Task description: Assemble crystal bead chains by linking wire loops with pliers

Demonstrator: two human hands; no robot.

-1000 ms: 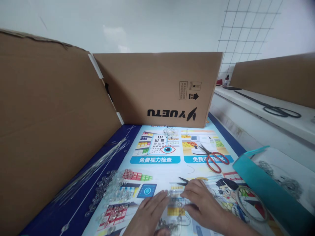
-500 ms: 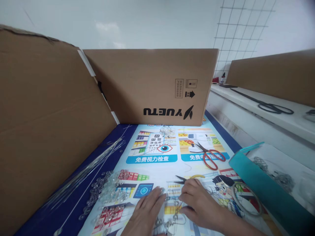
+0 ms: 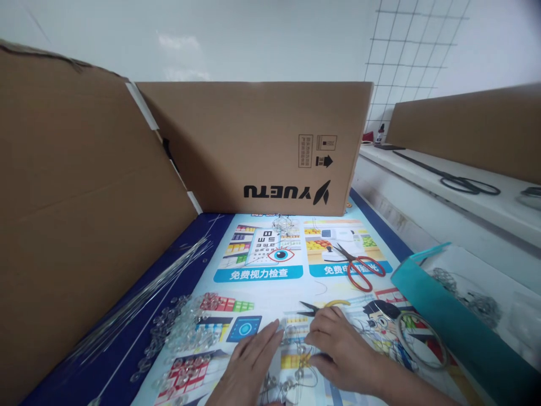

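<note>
Brown cardboard walls (image 3: 262, 146) fence off a counter covered by a bright printed poster (image 3: 270, 265). Low at the near edge, a thin wire frame strung with clear beads (image 3: 296, 361) lies flat on the poster between the two hands. The left hand (image 3: 249, 366) rests beside it with fingers stretched out flat, tips touching the wire. The right hand (image 3: 338, 349) curls over the frame's other side, fingertips pinching the wire. Just beyond the right hand lie small yellow-handled snips (image 3: 323, 307). Loose clear glass beads (image 3: 186, 330) spread to the left, near long straight wires (image 3: 143, 301). Red-handled scissors (image 3: 359, 265) lie farther back, a teal bag (image 3: 452, 324) to the right.
</note>
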